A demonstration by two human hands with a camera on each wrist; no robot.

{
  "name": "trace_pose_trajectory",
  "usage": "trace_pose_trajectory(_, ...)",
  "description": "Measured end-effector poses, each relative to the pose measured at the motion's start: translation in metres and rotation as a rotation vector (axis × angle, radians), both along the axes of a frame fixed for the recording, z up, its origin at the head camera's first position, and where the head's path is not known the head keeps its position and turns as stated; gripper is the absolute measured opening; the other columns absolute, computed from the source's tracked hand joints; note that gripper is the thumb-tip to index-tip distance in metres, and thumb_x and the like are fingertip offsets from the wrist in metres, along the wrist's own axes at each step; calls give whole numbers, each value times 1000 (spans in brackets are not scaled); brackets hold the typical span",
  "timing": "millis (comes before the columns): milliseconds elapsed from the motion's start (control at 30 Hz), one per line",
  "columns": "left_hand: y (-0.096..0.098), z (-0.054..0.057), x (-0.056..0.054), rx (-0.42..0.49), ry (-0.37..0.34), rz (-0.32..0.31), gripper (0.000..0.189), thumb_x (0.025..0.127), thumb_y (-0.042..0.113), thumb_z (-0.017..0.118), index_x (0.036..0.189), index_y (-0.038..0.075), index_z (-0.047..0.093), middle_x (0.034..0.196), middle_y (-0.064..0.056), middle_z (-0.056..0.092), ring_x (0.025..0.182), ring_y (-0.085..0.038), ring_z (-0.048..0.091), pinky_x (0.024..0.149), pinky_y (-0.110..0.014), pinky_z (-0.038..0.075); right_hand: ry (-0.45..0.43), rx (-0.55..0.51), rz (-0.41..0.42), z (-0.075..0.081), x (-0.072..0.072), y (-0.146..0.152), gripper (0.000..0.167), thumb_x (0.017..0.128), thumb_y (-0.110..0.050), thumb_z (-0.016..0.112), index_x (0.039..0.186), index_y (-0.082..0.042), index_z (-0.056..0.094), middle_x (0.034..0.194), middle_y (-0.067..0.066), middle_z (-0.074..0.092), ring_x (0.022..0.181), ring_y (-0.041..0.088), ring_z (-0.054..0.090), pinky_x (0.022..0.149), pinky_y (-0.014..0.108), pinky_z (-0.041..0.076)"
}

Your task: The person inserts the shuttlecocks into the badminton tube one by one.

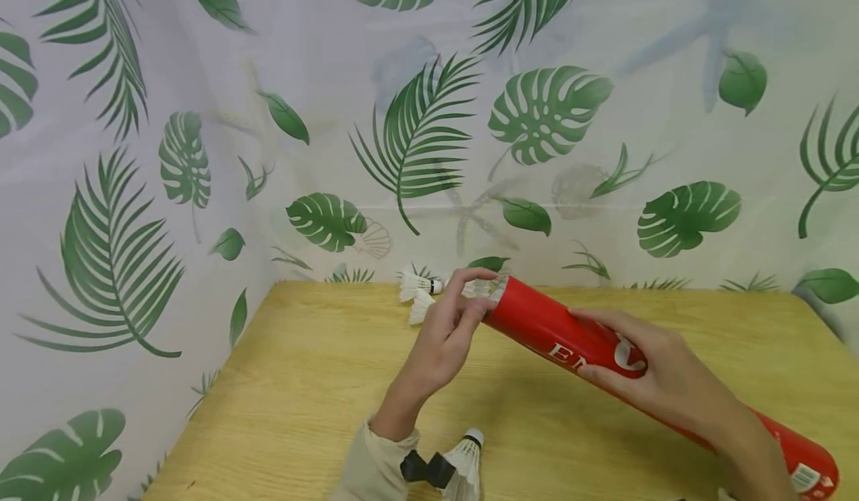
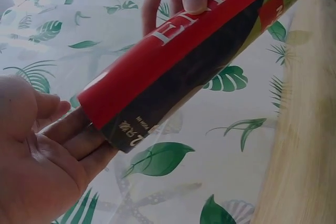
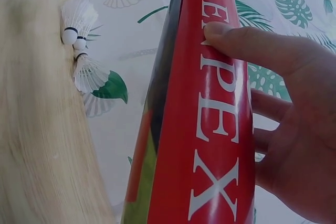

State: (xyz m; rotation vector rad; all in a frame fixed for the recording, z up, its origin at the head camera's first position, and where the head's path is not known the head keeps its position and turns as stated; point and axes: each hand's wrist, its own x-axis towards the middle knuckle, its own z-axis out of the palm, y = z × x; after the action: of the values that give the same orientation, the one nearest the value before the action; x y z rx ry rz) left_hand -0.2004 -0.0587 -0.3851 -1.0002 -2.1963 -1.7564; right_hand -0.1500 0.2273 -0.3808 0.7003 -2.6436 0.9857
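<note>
A long red shuttlecock tube with white lettering slants above the wooden table, its upper end toward the left. My right hand grips it around the middle, thumb on the near side by the lettering in the right wrist view. At the tube's mouth is my left hand, palm turned up in the left wrist view. Its fingers reach to the rim with their tips hidden by the tube. Something pale shows at the mouth in the head view.
White shuttlecocks lie together at the table's back edge, partly behind my left hand. Another shuttlecock lies near the front, beside my left sleeve. A leaf-printed sheet hangs behind the wooden table.
</note>
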Motion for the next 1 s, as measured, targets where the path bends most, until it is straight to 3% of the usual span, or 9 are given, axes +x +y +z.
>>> trace_pose_trajectory(233,0,5,10,44,-33,-10,32,110,13,49,142,7,48,128,-11,70,119,-21,66,103,-37,51,-19,-15,-35,5,2,12,67,84,-26,88,144,-26,58,125,2,67,103,24,62,69,27,58)
trace_pose_trajectory(467,-4,-1,17,57,-39,8,33,108,9,51,141,9,50,142,-8,58,130,-24,57,105,-43,49,-19,-17,-47,3,3,19,68,83,-27,88,144,-24,58,127,6,67,104,26,62,70,26,57)
trace_pose_trajectory(700,-19,-8,29,58,-194,-65,29,108,7,51,137,7,52,138,-14,57,122,-31,61,96,-41,54,-37,-38,-56,0,3,21,69,84,-27,88,145,-21,57,128,8,67,107,29,61,69,24,57)
trace_pose_trajectory(1000,-48,-27,63,-93,-357,49,24,109,23,53,133,17,56,114,-7,70,95,-25,71,84,-39,59,-34,-62,-37,4,1,19,68,84,-29,87,145,-26,57,131,5,65,108,27,61,70,26,58)
